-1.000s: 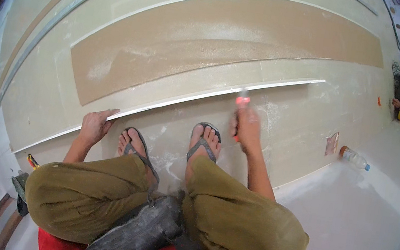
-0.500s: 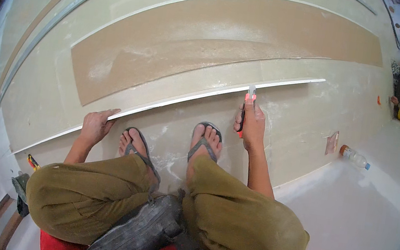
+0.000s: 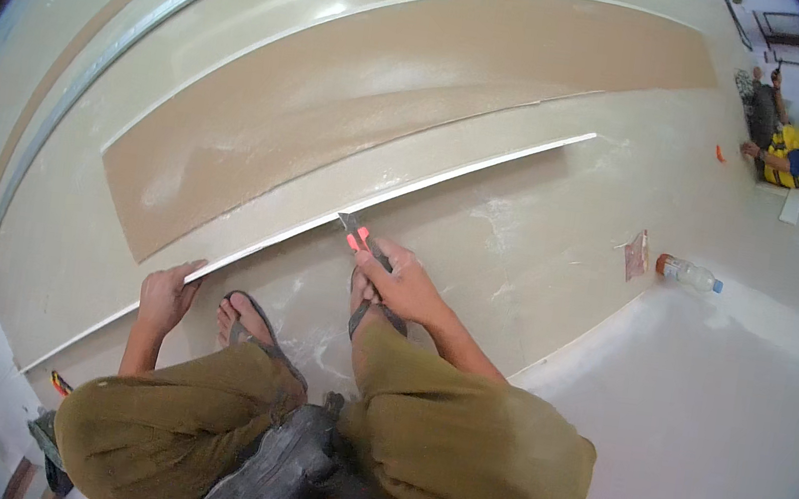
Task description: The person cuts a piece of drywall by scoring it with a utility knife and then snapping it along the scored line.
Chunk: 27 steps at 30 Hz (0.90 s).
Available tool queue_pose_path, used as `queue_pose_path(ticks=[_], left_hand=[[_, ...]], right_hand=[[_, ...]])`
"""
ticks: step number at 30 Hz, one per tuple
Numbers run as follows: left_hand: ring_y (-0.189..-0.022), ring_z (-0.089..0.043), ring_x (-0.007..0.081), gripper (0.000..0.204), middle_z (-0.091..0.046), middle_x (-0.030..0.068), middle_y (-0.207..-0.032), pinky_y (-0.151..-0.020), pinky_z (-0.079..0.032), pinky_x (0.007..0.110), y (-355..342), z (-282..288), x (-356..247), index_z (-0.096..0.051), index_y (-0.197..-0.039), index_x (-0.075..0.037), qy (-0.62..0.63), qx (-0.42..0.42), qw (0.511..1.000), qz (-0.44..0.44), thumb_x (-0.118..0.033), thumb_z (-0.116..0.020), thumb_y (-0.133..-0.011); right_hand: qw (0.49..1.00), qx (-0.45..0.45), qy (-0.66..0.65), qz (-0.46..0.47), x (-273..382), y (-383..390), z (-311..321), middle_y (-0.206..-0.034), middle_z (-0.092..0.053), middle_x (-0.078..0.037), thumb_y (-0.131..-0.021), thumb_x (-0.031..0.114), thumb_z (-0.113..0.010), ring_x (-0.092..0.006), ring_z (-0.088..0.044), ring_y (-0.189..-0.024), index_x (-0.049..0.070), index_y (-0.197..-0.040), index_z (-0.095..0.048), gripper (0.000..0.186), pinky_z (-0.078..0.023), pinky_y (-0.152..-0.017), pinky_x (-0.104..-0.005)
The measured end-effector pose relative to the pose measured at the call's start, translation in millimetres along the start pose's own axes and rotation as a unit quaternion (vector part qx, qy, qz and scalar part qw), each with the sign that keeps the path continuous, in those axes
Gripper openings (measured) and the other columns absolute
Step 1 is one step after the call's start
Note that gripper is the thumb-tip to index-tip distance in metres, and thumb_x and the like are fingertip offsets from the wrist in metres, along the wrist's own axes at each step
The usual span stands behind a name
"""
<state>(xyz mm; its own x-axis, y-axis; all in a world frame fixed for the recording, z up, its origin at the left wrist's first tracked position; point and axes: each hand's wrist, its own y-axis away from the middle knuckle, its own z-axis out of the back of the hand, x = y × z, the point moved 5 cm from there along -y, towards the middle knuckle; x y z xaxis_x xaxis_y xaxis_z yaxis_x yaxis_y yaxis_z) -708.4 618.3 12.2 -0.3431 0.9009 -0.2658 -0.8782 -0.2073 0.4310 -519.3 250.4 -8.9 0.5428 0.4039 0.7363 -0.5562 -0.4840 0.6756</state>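
A long thin white metal straightedge (image 3: 408,188) lies across the pale flat plasterboard sheet (image 3: 480,250) on the floor. Behind it lies a wide brown board panel (image 3: 358,103). The left hand (image 3: 166,295) rests at the straightedge's left part; right of it, the right hand (image 3: 405,286) sets a slim orange-and-black utility knife (image 3: 357,234) against its edge. A clear plastic bottle (image 3: 689,276) lies well to the right.

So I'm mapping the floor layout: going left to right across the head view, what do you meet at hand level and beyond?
Left hand pressed on the long white straightedge → right hand holding a utility knife → small brown scrap → plastic bottle lying on the floor.
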Motion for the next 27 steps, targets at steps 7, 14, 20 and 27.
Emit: queue_pose_path(ticks=[7, 14, 20, 27], left_hand=[[-0.097, -0.074, 0.0395, 0.032, -0.078, 0.0157, -0.111, -0.085, -0.058, 0.047, 36, 15, 65, -0.077, -0.127, -0.025, -0.010, 0.015, 0.994, 0.107, -0.024, -0.077, -0.095], [-0.109, -0.072, 0.0419, 0.033, -0.076, 0.0188, -0.119, -0.095, -0.056, 0.047, 67, 16, 141, -0.077, -0.127, -0.014, 0.018, -0.021, 0.984, 0.176, -0.021, -0.076, -0.095], [-0.106, -0.071, 0.0435, 0.038, -0.075, 0.0196, -0.119, -0.093, -0.056, 0.050, 22, 14, 97, -0.073, -0.132, -0.014, -0.018, 0.021, 0.996, 0.084, -0.020, -0.076, -0.094], [-0.100, -0.071, 0.0443, 0.036, -0.075, 0.0223, -0.110, -0.089, -0.056, 0.052, -14, 31, 26, -0.070, -0.134, -0.015, 0.017, 0.035, 0.999, 0.028, -0.021, -0.072, -0.098]], right_hand=[[0.972, -0.181, -0.108, 0.104, 8, -9, 94, -0.083, -0.068, -0.004, -0.110, 0.040, -0.061, -0.0096, -0.063, -0.067, 0.006, -0.115, -0.064, 0.035, -0.054, -0.061, -0.0286], [0.942, -0.289, -0.124, 0.114, 31, -19, 152, -0.086, -0.069, -0.007, -0.112, 0.047, -0.051, -0.0122, -0.063, -0.066, 0.003, -0.123, -0.064, 0.046, -0.055, -0.060, -0.0295], [0.937, -0.286, -0.143, 0.140, 41, -29, 157, -0.090, -0.071, -0.010, -0.115, 0.042, -0.041, -0.0136, -0.064, -0.067, 0.004, -0.132, -0.063, 0.047, -0.056, -0.061, -0.0300], [0.940, -0.282, -0.146, 0.128, 46, -24, 154, -0.090, -0.071, -0.010, -0.114, 0.036, -0.042, -0.0137, -0.065, -0.069, 0.004, -0.132, -0.063, 0.042, -0.056, -0.063, -0.0313]])
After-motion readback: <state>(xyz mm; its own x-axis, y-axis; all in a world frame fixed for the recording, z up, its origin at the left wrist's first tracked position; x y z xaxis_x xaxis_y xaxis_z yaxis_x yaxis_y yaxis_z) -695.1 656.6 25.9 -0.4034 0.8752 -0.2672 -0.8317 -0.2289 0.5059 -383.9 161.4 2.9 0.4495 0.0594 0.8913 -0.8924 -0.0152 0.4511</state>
